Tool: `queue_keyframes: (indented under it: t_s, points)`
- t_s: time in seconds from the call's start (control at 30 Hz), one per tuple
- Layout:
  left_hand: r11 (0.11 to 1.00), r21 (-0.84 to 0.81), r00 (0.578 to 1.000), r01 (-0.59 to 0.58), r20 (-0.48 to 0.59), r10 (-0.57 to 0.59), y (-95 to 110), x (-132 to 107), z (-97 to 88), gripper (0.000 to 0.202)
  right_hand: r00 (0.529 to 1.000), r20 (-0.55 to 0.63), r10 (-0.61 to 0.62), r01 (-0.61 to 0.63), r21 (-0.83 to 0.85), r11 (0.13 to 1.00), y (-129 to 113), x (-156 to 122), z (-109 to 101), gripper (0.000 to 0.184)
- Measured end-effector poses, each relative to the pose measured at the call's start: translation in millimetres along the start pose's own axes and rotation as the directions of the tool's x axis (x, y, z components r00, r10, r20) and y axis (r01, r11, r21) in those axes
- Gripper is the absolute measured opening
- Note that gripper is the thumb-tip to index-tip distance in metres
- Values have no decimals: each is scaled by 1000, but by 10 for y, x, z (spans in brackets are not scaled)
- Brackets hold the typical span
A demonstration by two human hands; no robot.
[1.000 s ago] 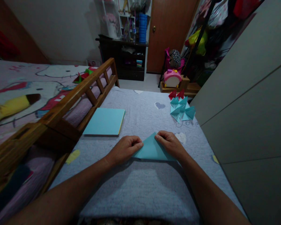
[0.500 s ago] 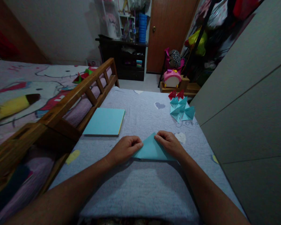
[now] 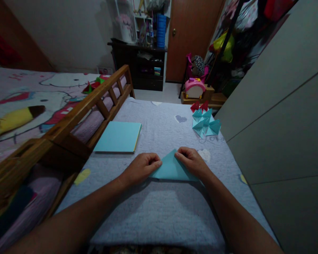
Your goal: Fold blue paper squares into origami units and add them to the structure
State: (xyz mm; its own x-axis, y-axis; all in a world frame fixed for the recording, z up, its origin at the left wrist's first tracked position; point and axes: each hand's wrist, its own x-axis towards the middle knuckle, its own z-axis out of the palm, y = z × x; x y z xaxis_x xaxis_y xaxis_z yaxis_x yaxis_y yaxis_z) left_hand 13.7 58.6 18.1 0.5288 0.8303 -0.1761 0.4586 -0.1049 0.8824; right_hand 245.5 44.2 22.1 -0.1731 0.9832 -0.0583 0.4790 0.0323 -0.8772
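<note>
A light blue sheet of origami paper [image 3: 172, 169], folded into a triangle, lies on the cloth-covered surface with its long edge towards me. My left hand [image 3: 144, 166] pinches its left slope between thumb and fingers. Near the top corner, my right hand [image 3: 191, 159] grips the right slope, its forearm crossing the right end of the triangle. Beyond my left hand sits a stack of square paper [image 3: 118, 137], a blue sheet uppermost. Several folded light blue paper shapes [image 3: 204, 123] stand at the far right, with red folded ones [image 3: 198, 106] just behind them.
A wooden rail [image 3: 95, 100] runs along the left, with a patterned bed [image 3: 21, 84] and a yellow plush piece [image 3: 16, 118] beyond it. A pale cabinet panel [image 3: 286, 134] borders the right side. At the back are a dark shelf unit [image 3: 140, 68] and a pink toy case [image 3: 195, 88].
</note>
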Motion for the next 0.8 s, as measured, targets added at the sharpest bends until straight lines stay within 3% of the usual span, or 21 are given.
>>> queue_keyframes:
  t_s: [0.8]
  points:
    - [998,-55,1000,-8,8,9,-21,-8,0,32,999,21,42,-43,42,998,-4,-12,-17,33]
